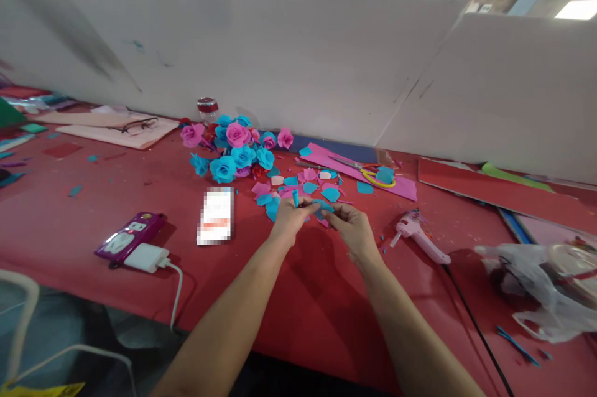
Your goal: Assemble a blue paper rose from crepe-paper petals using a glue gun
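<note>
Both hands meet over the middle of the red table. Upright from my left hand (289,221) stands a small rolled piece of blue paper (295,198), and its fingers also reach the blue paper petal (321,206). My right hand (353,232) pinches the other end of this petal. Loose blue and pink petals (331,194) lie scattered just beyond my fingers. Behind them to the left is a bunch of blue, pink and red paper flowers (237,151). Scissors with yellow and red handles (377,178) rest on a pink paper strip (401,188).
A pink glue gun (422,238) with a black cord lies to the right, near a plastic bag (555,285). On the left are a phone (215,216) and a purple power strip (133,235) with a white charger (147,257). A white partition (280,61) borders the table's back.
</note>
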`<state>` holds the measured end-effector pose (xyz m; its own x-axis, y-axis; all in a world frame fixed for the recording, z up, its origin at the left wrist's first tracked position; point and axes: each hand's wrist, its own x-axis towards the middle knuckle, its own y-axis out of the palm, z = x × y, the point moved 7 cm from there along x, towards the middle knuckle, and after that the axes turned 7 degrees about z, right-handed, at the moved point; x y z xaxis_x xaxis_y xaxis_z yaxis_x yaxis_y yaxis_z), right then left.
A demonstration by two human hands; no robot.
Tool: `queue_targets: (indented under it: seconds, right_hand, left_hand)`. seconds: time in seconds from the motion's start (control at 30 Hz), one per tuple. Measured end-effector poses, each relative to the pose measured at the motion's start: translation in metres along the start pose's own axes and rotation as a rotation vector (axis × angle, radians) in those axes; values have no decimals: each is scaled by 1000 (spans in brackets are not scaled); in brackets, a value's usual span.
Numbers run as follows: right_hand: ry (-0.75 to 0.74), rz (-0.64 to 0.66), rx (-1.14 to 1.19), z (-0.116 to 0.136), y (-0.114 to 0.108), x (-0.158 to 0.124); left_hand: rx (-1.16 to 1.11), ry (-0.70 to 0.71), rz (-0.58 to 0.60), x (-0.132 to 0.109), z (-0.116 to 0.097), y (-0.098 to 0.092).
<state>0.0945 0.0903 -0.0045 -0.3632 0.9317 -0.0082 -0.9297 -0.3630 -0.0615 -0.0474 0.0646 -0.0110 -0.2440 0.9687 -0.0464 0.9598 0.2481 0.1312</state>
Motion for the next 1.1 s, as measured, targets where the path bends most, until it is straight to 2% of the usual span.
queue_targets:
  seconds: [0.3, 0.6, 0.9, 1.0, 1.1]
  right_hand:
    - [32, 0, 80, -3, 0, -1]
    - [3, 25, 19, 4, 2, -1]
    - [3, 26, -15, 1, -1, -1]
    - [-14, -34, -36, 1, -9, 0]
    - [-33, -190, -14, 2, -23, -2]
  left_hand:
    - [-42, -23, -22, 0, 2, -2]
    - [-49, -45, -21, -4, -6, -1]
    - [-66, -67, -28, -5, -4, -1]
    - [-98, -79, -104, -2, -1, -9]
    - [-162, -130, -209, 2, 8, -22]
